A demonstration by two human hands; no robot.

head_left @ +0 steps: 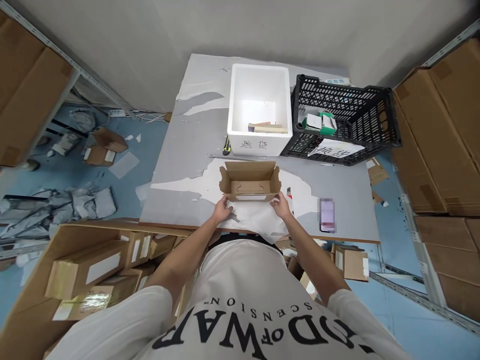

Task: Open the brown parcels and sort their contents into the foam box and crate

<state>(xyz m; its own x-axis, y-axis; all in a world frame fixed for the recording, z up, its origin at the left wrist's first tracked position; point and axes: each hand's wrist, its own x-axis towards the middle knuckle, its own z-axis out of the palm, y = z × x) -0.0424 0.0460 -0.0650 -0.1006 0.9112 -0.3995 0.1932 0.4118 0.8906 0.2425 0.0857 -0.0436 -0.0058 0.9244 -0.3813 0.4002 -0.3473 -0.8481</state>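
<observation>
Left hand and right hand, fingers part-curled, pinch the near corners of an open cardboard box in front of the white foam bin; uneven pull could buckle it or drag the torn white paper beneath.

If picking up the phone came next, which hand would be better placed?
Right, most likely: the right hand is at the front corner of the open box nearer the phone, while the left hand is at the farther front corner.
</observation>
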